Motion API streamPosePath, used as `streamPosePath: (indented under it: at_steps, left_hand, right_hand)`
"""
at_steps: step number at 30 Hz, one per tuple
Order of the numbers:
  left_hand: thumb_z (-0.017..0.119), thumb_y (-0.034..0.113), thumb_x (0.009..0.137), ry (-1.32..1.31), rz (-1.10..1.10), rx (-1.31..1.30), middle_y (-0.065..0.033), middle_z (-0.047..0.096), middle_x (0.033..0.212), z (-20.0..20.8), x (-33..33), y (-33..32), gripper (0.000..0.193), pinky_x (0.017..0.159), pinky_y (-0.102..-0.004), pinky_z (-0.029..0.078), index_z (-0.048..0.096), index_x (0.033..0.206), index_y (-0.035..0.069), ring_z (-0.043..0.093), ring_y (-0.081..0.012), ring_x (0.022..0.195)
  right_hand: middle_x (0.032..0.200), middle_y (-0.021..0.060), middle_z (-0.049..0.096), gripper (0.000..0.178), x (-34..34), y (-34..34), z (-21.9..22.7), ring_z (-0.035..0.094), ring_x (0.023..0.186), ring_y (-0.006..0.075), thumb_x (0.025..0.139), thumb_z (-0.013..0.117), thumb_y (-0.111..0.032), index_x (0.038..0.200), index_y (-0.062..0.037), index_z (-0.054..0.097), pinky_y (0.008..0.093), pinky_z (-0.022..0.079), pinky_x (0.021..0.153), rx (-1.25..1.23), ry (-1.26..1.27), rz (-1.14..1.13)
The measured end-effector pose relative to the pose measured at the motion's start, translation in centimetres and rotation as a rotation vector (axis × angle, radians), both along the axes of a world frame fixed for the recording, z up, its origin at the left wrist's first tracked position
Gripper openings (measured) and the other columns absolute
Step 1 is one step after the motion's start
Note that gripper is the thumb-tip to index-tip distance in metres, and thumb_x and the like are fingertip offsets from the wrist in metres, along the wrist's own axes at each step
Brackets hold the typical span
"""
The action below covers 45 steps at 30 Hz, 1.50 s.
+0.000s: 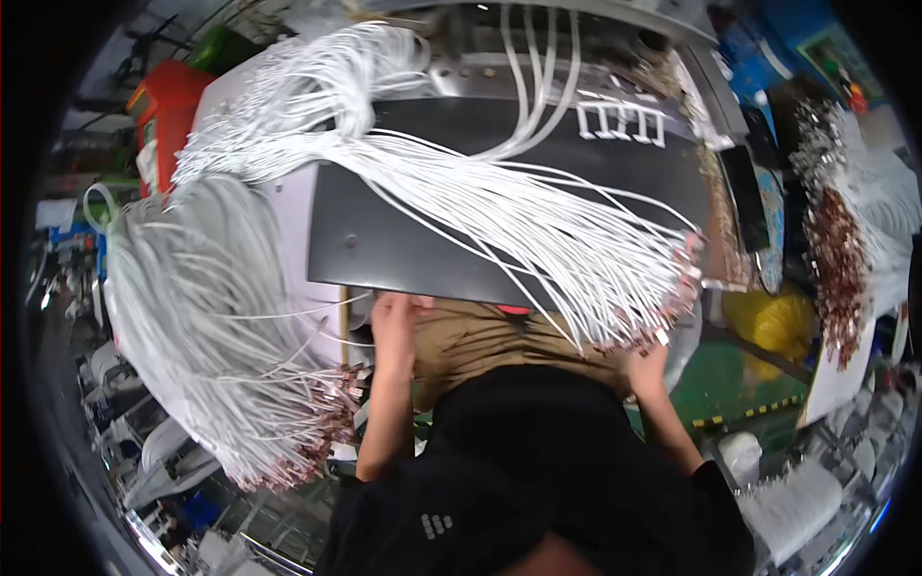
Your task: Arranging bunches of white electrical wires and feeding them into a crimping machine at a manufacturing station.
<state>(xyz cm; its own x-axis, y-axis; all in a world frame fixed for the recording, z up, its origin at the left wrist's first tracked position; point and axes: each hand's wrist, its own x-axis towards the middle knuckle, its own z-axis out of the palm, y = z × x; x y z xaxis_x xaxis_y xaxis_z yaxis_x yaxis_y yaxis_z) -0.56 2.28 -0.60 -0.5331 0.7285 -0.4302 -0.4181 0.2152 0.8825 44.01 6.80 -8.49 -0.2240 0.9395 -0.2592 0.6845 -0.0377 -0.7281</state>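
A thick bundle of white cables (pixel 538 221) lies across the dark grey board (pixel 423 235). Its ends, with reddish-brown and metallic tips, fan over the board's near right edge. My right hand (pixel 645 365) is just below these ends, beside a small white piece; its fingers are mostly hidden by the tips. By the near left edge of the board is my left hand (pixel 392 317), fingers curled. Thin white strands from a second large cable bundle (pixel 206 278) reach toward it. What it holds, if anything, is too blurred to make out.
White cables heap (pixel 298 86) at the far left beside a red bin (pixel 168 106). A white bracket-like frame (pixel 621 123) lies on the board's far right. More brown-tipped cables (pixel 836 259) hang at the right, near a yellow bag (pixel 773 322).
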Motion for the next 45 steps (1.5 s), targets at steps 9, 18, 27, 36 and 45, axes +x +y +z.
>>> streamPosePath:
  at_steps: [9,18,27,36,45]
  left_hand:
    - [0.055,0.025,0.101,-0.054,0.018,-0.104,-0.0075,0.072,0.087,0.9,-1.1,-0.5,0.029,0.074,-0.0277,0.054,0.069,0.091,0.001,0.067,-0.0133,0.079]
    - [0.057,0.030,0.103,-0.109,-0.040,-0.012,-0.0058,0.072,0.090,-1.1,-0.2,-0.6,0.033,0.076,-0.0257,0.054,0.069,0.097,0.000,0.067,-0.0120,0.081]
    - [0.053,0.021,0.103,0.089,-0.030,-0.185,-0.0108,0.074,0.080,-1.5,-0.5,-1.2,0.034,0.074,-0.0294,0.056,0.069,0.088,-0.005,0.071,-0.0175,0.075]
    - [0.054,0.011,0.098,0.518,-0.201,0.154,-0.0129,0.073,0.077,3.4,5.9,0.5,0.029,0.067,-0.0313,0.055,0.070,0.078,-0.004,0.070,-0.0202,0.069]
    - [0.072,0.024,0.086,1.408,-0.817,0.680,-0.0182,0.058,0.134,13.0,10.6,15.9,0.045,0.104,-0.0452,0.044,0.062,0.123,0.001,0.057,-0.0348,0.122]
  right_hand:
    - [0.141,0.0205,0.049,0.069,7.8,3.6,-4.4,0.050,0.123,0.0383,0.089,0.065,-0.030,0.149,-0.0062,0.042,0.0501,0.041,0.103,-0.038,-0.363,0.141]
    - [0.154,0.0149,0.045,0.060,11.0,6.4,-5.9,0.046,0.135,0.0379,0.099,0.056,-0.036,0.150,-0.0080,0.044,0.0473,0.042,0.108,0.905,-0.697,0.788]
    - [0.111,0.0163,0.065,0.044,1.1,5.2,3.1,0.063,0.100,0.0304,0.085,0.064,-0.022,0.125,-0.0036,0.062,0.0462,0.048,0.085,0.550,-0.292,0.519]
    - [0.094,0.0134,0.075,0.043,5.7,11.6,19.5,0.071,0.081,0.0187,0.102,0.054,-0.035,0.094,0.0024,0.074,0.0287,0.053,0.065,-0.641,0.346,0.027]
    - [0.128,0.0118,0.065,0.025,-14.8,24.0,22.2,0.048,0.133,0.0325,0.095,0.063,-0.021,0.112,-0.0043,0.072,0.0434,0.038,0.108,0.801,-0.185,0.429]
